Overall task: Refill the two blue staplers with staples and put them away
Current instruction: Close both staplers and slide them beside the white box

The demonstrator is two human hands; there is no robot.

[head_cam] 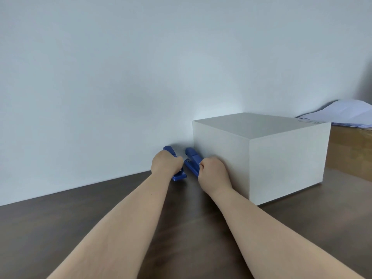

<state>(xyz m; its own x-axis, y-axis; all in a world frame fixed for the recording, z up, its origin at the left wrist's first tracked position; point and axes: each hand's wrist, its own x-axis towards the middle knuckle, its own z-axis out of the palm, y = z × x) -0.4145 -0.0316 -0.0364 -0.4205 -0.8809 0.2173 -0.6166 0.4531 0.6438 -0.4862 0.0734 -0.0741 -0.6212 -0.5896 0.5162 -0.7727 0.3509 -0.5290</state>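
Dark wooden bench [60, 228] met a pale wall; both blue staplers lay parallel at its foot, long axes pointing wallward. Left hand [164, 165] clenched the left stapler [178, 176]; right hand [214, 174] clenched the right stapler [192, 162], just beside a white box [281, 158] crowding that side.

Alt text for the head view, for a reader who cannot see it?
Two hands each grip a blue stapler at the back of a dark table: left hand on the left stapler, right hand on the right stapler, beside a white box by the wall.
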